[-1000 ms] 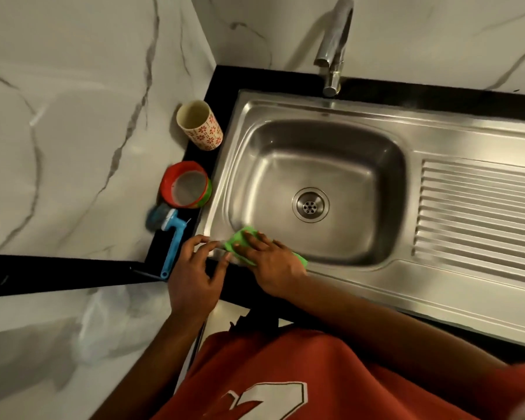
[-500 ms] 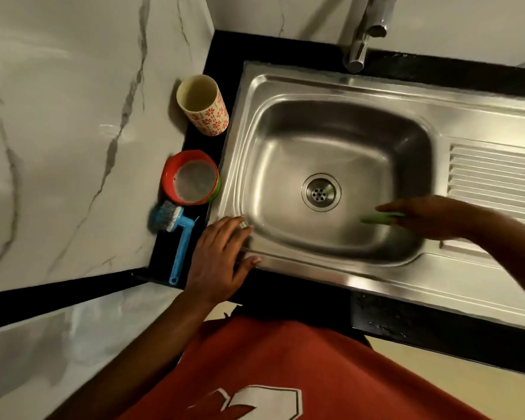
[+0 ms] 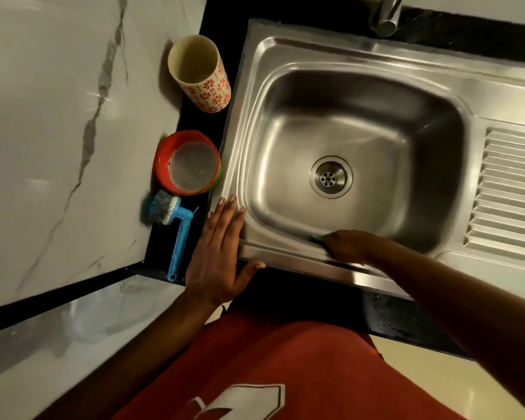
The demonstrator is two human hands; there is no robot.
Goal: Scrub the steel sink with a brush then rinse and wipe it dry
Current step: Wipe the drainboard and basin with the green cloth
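1. Fingers [image 3: 229, 207] of the left hand [image 3: 217, 256] lie straight on the steel sink's [image 3: 358, 56] near-left rim.
2. Right hand [image 3: 347, 245] presses a green cloth [image 3: 316, 237] against the basin's near wall; its grip is blurred.
3. Left of the sink: cream floral cup [image 3: 202, 75], empty; red round bowl [image 3: 188, 163] with a pale film; blue-handled scrubbing brush [image 3: 172, 225].

My left hand [image 3: 217, 256] lies flat, fingers straight, thumb out. My right hand [image 3: 347, 245] is blurred, arm reaching across.

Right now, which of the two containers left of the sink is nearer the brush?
The red bowl: it sits right beside the brush bristles. The floral cup stands farther back.
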